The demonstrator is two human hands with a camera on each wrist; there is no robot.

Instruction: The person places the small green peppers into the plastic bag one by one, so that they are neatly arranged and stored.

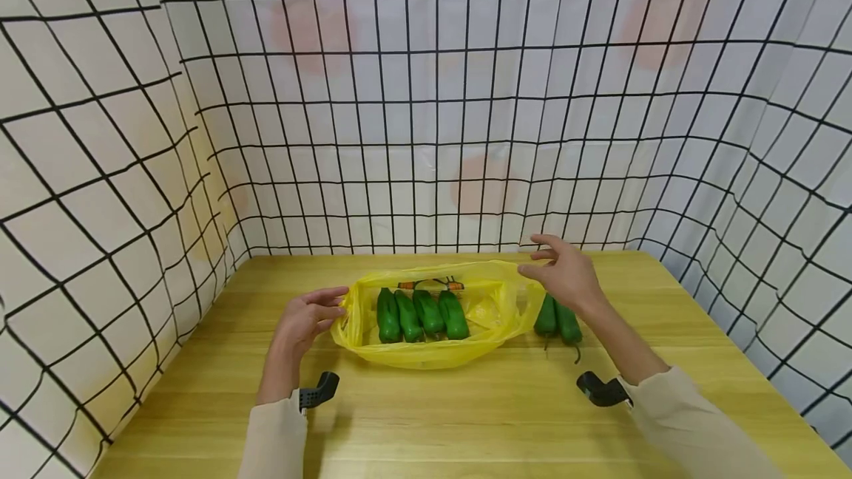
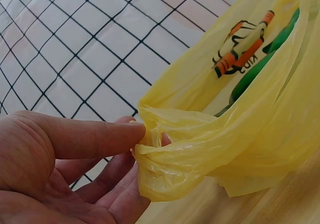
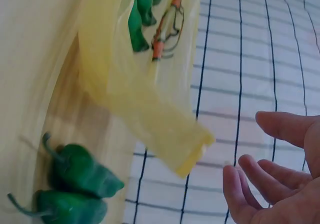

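Observation:
A yellow plastic bag point(image 1: 426, 355) lies on the table with its mouth spread wide, and several green peppers point(image 1: 426, 310) lie side by side in it. My left hand point(image 1: 308, 324) pinches the gathered left end of the bag between thumb and fingers, as the left wrist view shows closely. At the other end, my right hand point(image 3: 280, 169) is apart from the bag's loose corner, its fingers relaxed and holding nothing. Beneath the right hand, two more green peppers point(image 1: 558, 320) with curved stems lie on the table outside the bag.
The wooden table point(image 1: 433, 420) extends on all sides of the bag. White walls with a black grid point(image 1: 426, 117) close off the back and both sides. A printed orange and black picture point(image 2: 242, 46) shows on the bag's inner side.

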